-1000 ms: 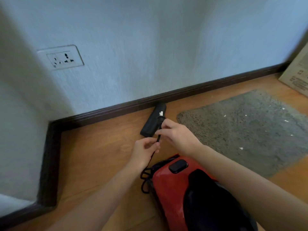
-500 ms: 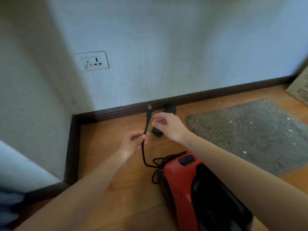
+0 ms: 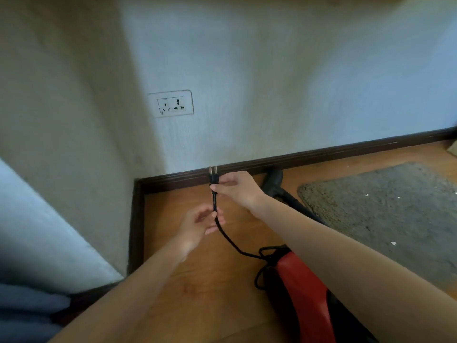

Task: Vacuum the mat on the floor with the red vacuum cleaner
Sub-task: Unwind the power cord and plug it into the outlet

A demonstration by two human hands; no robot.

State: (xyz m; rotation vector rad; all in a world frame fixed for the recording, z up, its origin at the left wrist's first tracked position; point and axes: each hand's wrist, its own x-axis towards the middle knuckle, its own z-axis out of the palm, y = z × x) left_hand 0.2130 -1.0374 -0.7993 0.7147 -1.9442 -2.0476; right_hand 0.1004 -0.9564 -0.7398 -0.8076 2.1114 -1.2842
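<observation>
Black cord (image 3: 223, 233) runs up from the red vacuum cleaner (image 3: 304, 293) on the wooden floor (image 3: 210, 293). Right hand (image 3: 238, 188) pinches the plug (image 3: 213, 178), prongs pointing up, below the wall socket (image 3: 171, 103). Left hand (image 3: 200, 225) holds the cord lower down between curled fingers (image 3: 214, 214). Grey mat (image 3: 385, 214) lies to the right, flecked with white bits, near the dark baseboard (image 3: 321, 154).
</observation>
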